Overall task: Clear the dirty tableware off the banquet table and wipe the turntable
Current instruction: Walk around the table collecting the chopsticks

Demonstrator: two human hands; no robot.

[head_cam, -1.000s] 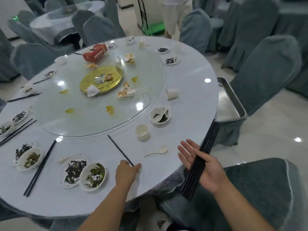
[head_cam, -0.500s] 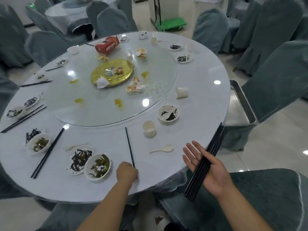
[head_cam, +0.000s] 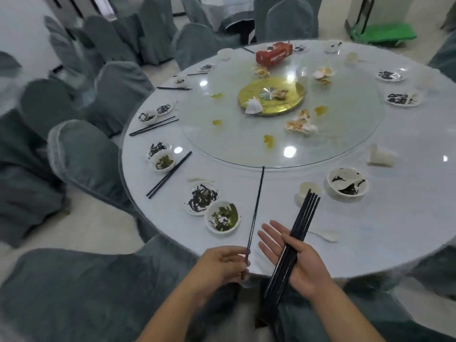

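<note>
At the near edge of the round white table [head_cam: 394, 230], my left hand [head_cam: 219, 264] pinches the near end of a single black chopstick [head_cam: 256, 206] whose far tip points at the glass turntable [head_cam: 283, 134]. My right hand [head_cam: 299, 259] lies palm up beside it, a bundle of black chopsticks [head_cam: 296, 233] resting across the palm under the thumb. Dirty bowls [head_cam: 222, 217] and small plates [head_cam: 201, 197] with dark leftovers ring the table. On the turntable sit a gold plate [head_cam: 271, 96], crumpled napkins, yellow stains and a red box [head_cam: 274, 54].
More chopstick pairs [head_cam: 169, 174] lie on the table's left side. A white spoon [head_cam: 325, 234], paper cups [head_cam: 308, 191] and a bowl [head_cam: 348, 183] sit to the right. Grey covered chairs [head_cam: 84, 159] crowd the left and near side. A green cart [head_cam: 382, 33] stands beyond.
My left hand has lifted the single chopstick off the table and brought it toward my right hand. The right hand with its bundle moved in over the table edge. The view swung left.
</note>
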